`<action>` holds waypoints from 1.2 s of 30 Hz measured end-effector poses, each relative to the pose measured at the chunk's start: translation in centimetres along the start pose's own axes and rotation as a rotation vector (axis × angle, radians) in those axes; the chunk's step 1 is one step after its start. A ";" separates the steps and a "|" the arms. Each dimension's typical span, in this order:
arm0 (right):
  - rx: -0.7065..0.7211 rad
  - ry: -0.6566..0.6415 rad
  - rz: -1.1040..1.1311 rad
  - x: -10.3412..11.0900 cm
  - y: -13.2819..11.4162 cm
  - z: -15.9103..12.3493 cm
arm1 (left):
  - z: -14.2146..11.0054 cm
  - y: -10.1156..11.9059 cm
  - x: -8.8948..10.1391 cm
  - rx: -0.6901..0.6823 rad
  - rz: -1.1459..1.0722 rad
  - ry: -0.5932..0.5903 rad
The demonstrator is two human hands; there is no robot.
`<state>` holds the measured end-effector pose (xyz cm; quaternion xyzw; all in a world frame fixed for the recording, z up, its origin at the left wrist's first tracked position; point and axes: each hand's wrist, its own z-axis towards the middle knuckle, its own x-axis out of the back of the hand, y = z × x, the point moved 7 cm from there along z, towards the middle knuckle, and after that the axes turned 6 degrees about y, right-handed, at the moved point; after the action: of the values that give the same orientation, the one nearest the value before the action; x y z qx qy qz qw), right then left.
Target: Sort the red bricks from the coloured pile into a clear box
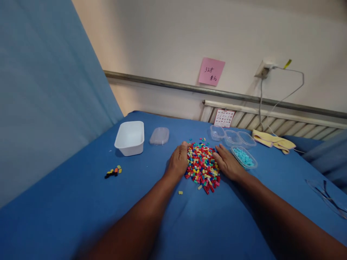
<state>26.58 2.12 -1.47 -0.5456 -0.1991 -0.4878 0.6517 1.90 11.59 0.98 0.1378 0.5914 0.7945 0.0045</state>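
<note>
A heap of small multicoloured toy bricks (202,166) lies on the blue cloth. On its left side my left hand (178,160) rests edge-down, cupped against the bricks, fingers extended. My right hand (228,163) touches the heap from the right with fingers stretched out and thumb apart. Neither hand grips anything. Close beyond my right hand sits a clear tub of turquoise bricks (244,157). One yellow brick (180,193) lies apart in front of the heap, and a few loose ones are scattered behind it.
Left of the heap are a white plastic box (130,139), stacked clear lids (159,136) and a small cluster of black, yellow and orange bricks (114,172). Clear tubs (232,137) stand behind at right, near a yellow cloth (273,141). Eyeglasses (328,196) lie far right.
</note>
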 end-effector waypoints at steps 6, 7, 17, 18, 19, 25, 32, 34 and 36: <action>0.066 -0.004 0.116 -0.8 -2.4 1.7 | 0.0 0.2 0.4 0.051 -0.009 0.034; 0.087 -0.011 0.139 -0.7 -2.9 1.9 | -0.1 0.3 0.4 0.056 -0.013 0.041; 0.146 -0.128 0.102 -2.4 -3.9 9.0 | -0.1 0.8 0.7 0.095 -0.048 0.098; 0.161 -0.150 0.096 -2.9 -4.2 9.7 | -0.1 0.7 0.7 0.097 -0.047 0.103; 0.174 -0.168 0.092 -3.4 -4.6 10.2 | -0.1 0.7 0.8 0.097 -0.047 0.106; 0.296 -0.288 0.127 -3.5 -7.8 8.2 | 0.2 0.7 1.0 0.080 -0.055 0.103; 0.219 -0.055 0.072 5.0 -4.8 3.6 | 0.5 0.8 1.0 0.064 -0.025 0.098; 0.127 0.059 0.016 7.9 -1.7 2.3 | 0.7 0.8 0.9 0.066 -0.032 0.099; -0.032 0.159 -0.069 10.1 2.0 0.7 | 0.8 0.7 0.8 0.063 -0.043 0.095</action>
<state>32.98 -1.67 5.70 -0.5085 -0.1576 -0.5547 0.6395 1.40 12.28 2.02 0.0872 0.6187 0.7807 -0.0109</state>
